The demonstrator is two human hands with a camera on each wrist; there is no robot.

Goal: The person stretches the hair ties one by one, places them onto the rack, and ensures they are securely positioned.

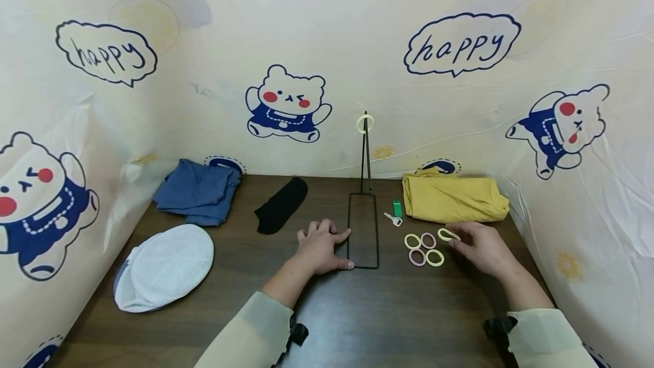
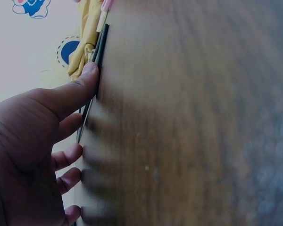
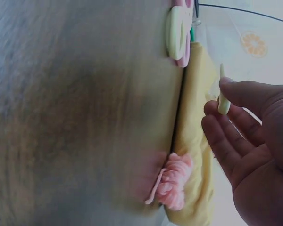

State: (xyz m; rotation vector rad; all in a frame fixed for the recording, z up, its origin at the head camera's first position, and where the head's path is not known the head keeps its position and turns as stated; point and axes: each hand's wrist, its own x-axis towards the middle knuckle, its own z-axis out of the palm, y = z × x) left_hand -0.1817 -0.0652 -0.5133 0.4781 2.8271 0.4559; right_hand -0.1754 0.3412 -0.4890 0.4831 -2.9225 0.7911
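My right hand [image 1: 485, 249] pinches a pale yellow ring, like a hair tie [image 3: 223, 104], between thumb and fingers, raised over the table in the right wrist view. Several more yellow and pinkish-purple hair ties [image 3: 170, 35] lie clustered left of it. A black wire stand [image 1: 377, 231] has a rectangular base and an upright at its far end. Another pale yellow hair tie [image 1: 358, 124] hangs near the top of the upright. My left hand [image 1: 319, 249] rests at the base's left side, fingers spread, the thumb on its near corner and the forefinger touching the left rail.
A folded yellow cloth [image 1: 455, 197] lies back right, with a bundle of pink yarn [image 3: 174, 181] beside it. Keys with a green tag [image 1: 397, 209] lie near the stand. Leftward are a black sock [image 1: 281, 206], folded blue cloth [image 1: 199, 192] and white cap [image 1: 166, 266].
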